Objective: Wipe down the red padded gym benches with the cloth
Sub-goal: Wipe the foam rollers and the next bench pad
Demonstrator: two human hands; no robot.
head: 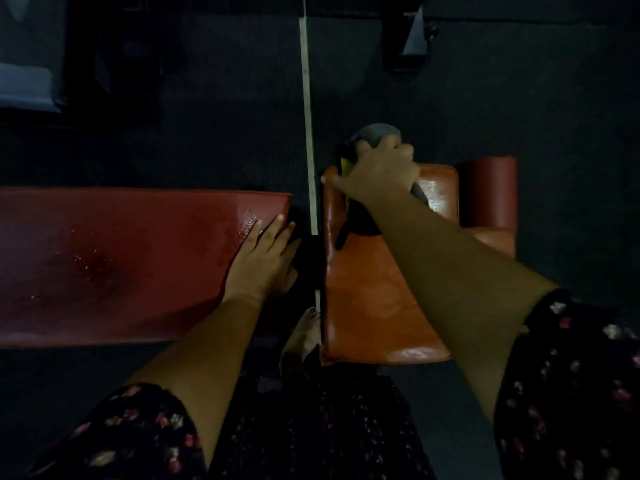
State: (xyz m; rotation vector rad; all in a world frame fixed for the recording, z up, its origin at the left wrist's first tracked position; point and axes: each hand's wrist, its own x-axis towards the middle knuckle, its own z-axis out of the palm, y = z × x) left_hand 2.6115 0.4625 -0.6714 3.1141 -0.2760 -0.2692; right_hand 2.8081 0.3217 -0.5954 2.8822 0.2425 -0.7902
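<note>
Floral sleeves (131,431) are seen nearest the lens, at 6 to 8 o'clock. Long red bench pad (114,265) is spread across 9 o'clock, wet spots visible. Shorter red seat pad (374,306) is set at centre to 3 o'clock, split from it by a dark gap. Left hand (263,261) is laid flat, fingers straight, on the long pad's end. Right hand (381,171) is curled round a dark cloth (375,133), bunched at the seat pad's far edge.
</note>
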